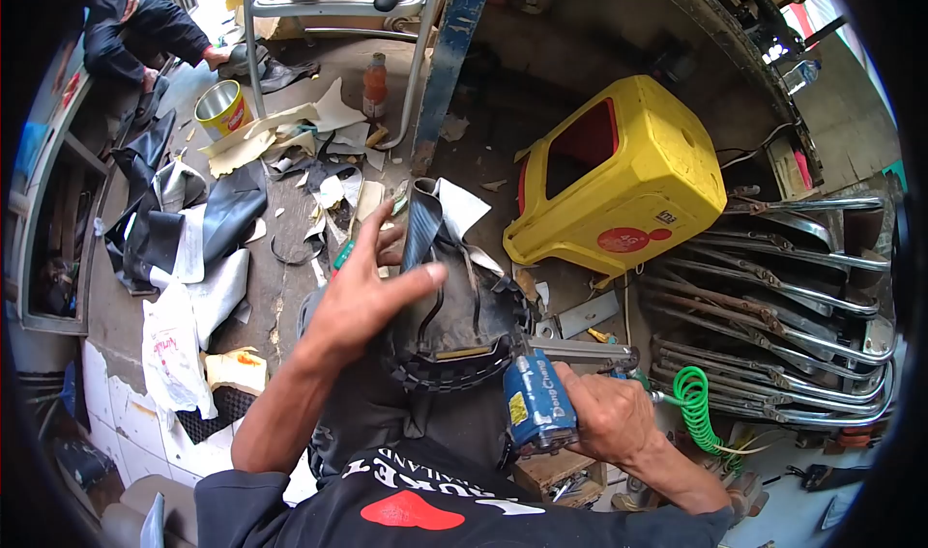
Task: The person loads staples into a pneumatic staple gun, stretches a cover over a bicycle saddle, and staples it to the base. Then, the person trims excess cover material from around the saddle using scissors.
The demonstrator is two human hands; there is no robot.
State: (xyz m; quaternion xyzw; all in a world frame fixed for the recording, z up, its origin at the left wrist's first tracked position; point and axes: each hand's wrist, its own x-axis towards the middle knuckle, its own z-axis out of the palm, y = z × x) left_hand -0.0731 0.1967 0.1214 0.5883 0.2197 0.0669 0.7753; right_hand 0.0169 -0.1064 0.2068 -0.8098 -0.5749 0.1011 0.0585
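Note:
My right hand (613, 411) grips a blue pneumatic stapler (541, 405) marked "Dong Cheng". Its long metal magazine points away to the right, and its body is close to the edge of a black seat base (449, 316). The base lies on my lap, hollow underside up, with checkered black cover material (440, 379) along its near rim. Above the left side of the base hovers my left hand (360, 292), fingers apart and holding nothing. A curled piece of black vinyl (422, 224) with a pale backing rises from the far end of the base.
A yellow plastic stool (619, 181) lies tipped over at the right. Stacked metal chair frames (783, 297) and a green coiled hose (694, 413) are nearby. Black vinyl scraps (159, 229) cover the floor at left. A person's legs (159, 26) show at upper left.

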